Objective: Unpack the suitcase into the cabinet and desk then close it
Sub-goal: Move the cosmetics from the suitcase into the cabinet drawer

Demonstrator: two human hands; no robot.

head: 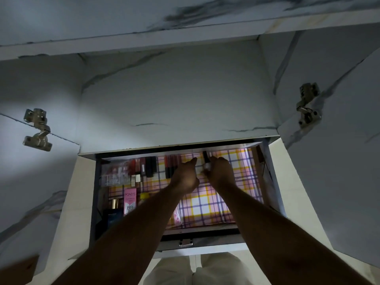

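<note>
We're setting a small dark tube (205,159) into the plaid-lined pull-out drawer (216,202) with our right hand (221,173) pinching it, left hand (186,176) loosely open beside, cosmetics already filling the left side, suitcase out of view.

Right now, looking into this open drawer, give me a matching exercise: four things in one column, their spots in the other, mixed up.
Things:
1. Pond's box
2. black tube
3. drawer latch
4. left hand

Places:
A. front edge of the drawer, centre
B. at the back, held by the right hand
C. front left part of the drawer
D. over the plaid liner, beside the red sticks

Pairs: 1-C, 2-B, 3-A, 4-D
</note>
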